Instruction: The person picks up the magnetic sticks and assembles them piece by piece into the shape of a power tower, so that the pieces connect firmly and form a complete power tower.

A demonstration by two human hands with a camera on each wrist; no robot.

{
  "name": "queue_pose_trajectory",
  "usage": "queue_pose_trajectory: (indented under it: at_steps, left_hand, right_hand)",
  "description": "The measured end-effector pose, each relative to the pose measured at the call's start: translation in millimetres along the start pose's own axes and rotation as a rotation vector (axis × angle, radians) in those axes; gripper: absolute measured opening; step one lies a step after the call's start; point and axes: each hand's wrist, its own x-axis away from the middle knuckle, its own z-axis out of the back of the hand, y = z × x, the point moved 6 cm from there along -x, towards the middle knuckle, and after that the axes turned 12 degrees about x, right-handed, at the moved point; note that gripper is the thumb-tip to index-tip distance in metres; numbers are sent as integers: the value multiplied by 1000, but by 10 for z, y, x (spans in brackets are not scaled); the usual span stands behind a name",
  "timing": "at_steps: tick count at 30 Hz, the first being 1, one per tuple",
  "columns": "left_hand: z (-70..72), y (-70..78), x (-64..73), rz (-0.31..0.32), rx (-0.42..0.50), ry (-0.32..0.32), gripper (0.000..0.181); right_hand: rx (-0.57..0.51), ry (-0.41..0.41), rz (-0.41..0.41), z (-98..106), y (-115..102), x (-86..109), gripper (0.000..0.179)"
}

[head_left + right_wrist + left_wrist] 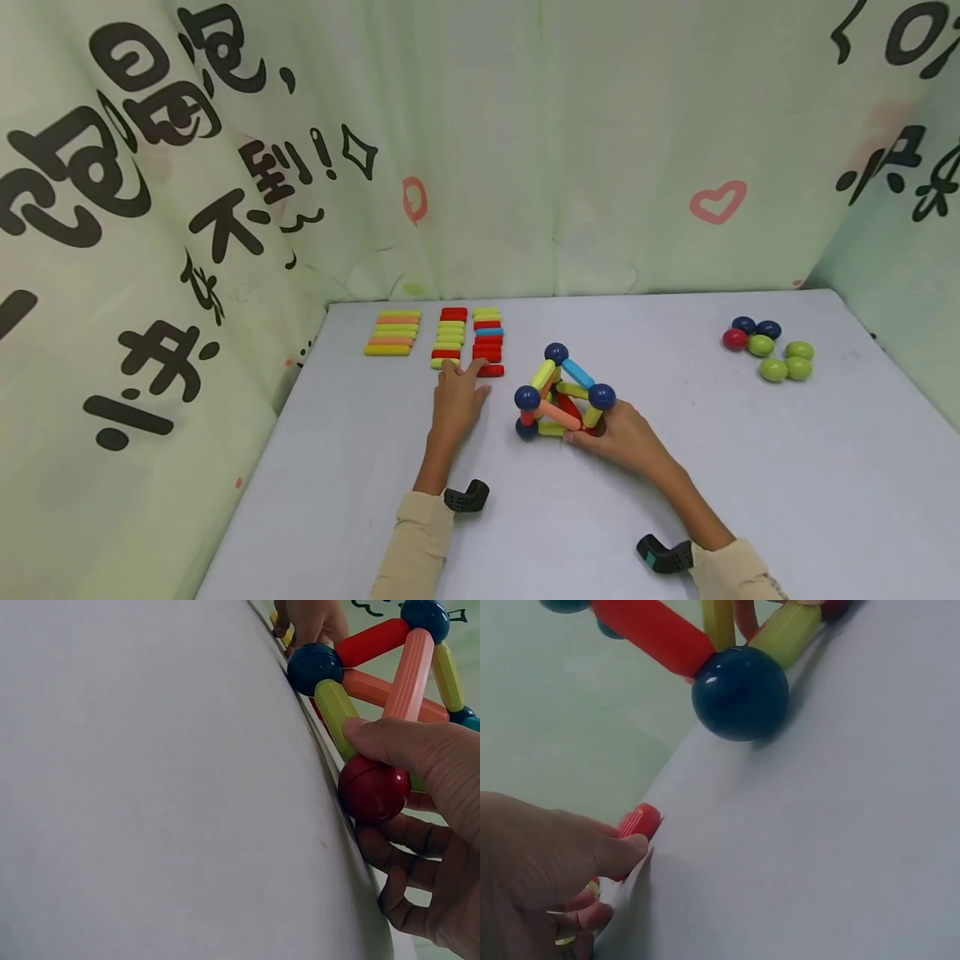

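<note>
And the ball-and-stick frame (561, 415) sits on the table (337, 500), seemingly well along, right hand (633, 442) gripping it by a red ball (373, 789), left hand (456, 402) pinching a red stick (640, 820); spare sticks (447, 338) and loose balls (773, 370) remain unjoined

Soft, even light across the desk (337, 500) from head height; wrist views come up greyer, softer, glints popping on the blue ball (740, 697), faint shadow alongside.
</note>
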Motion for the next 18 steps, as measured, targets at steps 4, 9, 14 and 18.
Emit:
queue_pose_trajectory:
  at_steps: [4, 9, 14, 18]
  left_hand:
    - [-2, 99, 26, -45, -30, 36, 34]
    - [78, 235, 51, -113, 105, 31, 27]
    - [253, 452, 92, -174, 733, -121, 33]
    - [300, 657, 198, -237, 865, -310, 35]
  right_hand:
    - [7, 9, 6, -6, -3, -1, 56]
    - [21, 25, 12, -11, -4, -17, 55]
    - [25, 15, -9, -26, -17, -21, 54]
    - [13, 13, -14, -23, -20, 0, 57]
